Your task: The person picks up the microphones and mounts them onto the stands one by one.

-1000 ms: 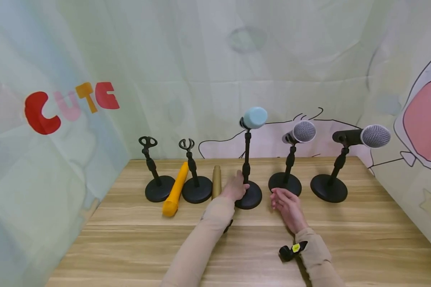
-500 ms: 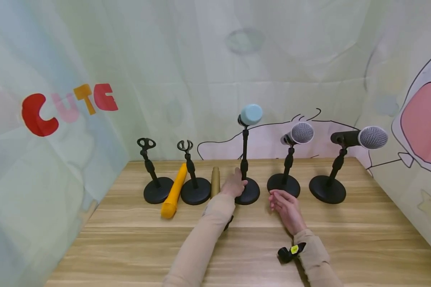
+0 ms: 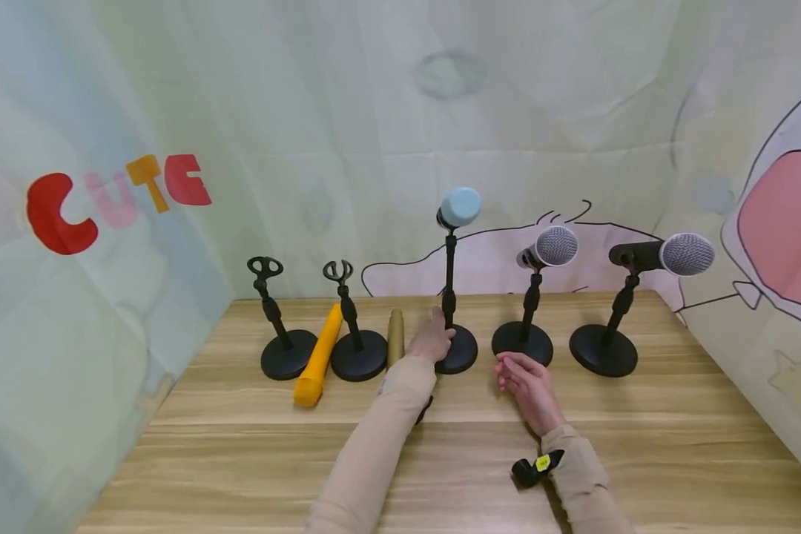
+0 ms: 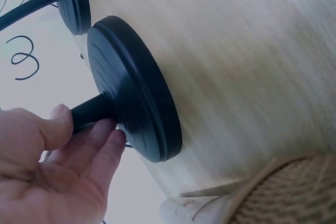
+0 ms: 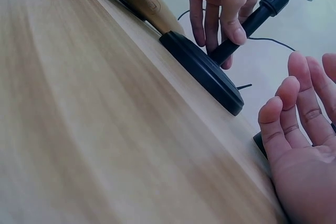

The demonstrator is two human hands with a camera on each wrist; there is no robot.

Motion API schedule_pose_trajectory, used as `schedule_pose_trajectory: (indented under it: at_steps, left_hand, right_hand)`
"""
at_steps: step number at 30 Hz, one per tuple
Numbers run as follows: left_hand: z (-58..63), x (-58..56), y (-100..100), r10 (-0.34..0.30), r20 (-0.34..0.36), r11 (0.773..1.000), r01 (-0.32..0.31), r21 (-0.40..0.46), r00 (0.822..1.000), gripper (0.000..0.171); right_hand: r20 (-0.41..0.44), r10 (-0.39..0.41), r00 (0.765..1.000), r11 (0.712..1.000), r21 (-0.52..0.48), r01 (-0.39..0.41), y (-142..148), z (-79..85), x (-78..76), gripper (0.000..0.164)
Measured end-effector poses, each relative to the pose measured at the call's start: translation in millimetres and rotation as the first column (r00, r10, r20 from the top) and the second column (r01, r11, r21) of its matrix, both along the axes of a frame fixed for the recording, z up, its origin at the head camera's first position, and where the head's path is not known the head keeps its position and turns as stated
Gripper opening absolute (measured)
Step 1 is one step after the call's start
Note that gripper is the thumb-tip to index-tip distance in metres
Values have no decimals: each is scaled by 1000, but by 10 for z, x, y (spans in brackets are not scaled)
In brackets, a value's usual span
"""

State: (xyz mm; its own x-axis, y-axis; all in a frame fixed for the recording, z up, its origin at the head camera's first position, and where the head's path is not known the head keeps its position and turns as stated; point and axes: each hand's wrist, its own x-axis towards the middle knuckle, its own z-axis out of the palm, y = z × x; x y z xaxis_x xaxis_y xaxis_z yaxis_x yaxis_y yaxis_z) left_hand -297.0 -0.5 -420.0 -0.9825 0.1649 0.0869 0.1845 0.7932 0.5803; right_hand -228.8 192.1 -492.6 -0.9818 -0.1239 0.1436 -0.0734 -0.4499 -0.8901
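Beige sleeves (image 3: 367, 463), black wrist camera (image 3: 526, 473) — yellow label (image 3: 543, 463)

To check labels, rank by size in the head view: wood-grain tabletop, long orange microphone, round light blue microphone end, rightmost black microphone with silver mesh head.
1. Wood-grain tabletop
2. Orange microphone and rightmost black microphone: too alike to rank
3. Blue microphone end

We stretch our left arm (image 3: 367, 452) forward in a beige sleeve (image 3: 407, 382), slanting inward. Our left hand (image 3: 431, 340) grips, the thumb (image 4: 60, 125) bent on one side, the left fingers (image 4: 97, 145) curled opposite it. Our right arm (image 3: 584, 475), sleeved alike, also slants inward but reaches less far. Our right hand (image 3: 532, 393) sits apart from the left, palm (image 5: 315, 187) turned inward, the right fingers (image 5: 273, 127) relaxed and gently bent.
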Motion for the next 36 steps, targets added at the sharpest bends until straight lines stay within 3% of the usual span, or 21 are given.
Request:
schedule_pose_trajectory:
  at_steps: [12,16,22,28,33,36]
  left_hand:
    - [-33,-48,-35,52,-27,999,-52,-1,998,30]
    - [-23,-40,-32,50,-3,999,-50,8,999,34]
    - [13,60,-50,-16,110,998,9,61,994,61]
    - [42,184,-68,-113,234,983,73,171,966,82]
    - [115,298,-82,-152,255,977,106,187,955,88]
    - [146,394,-145,-186,211,962,133,240,960,86]
  right_hand:
    - [0,11,1000,1000,-3,-11,-74,11,-5,21]
    - [-12,21,1000,1000,2,-21,-72,7,-15,21]
    - [-10,13,1000,1000,9,-13,-53,8,-23,20]
    - [0,14,1000,1000,21,-14,-27,27,-7,19]
    - [-1,12,1000,1000,19,-12,-5,34,5,19]
    - [1,3,1000,1000,17,-3,-8,21,13,20]
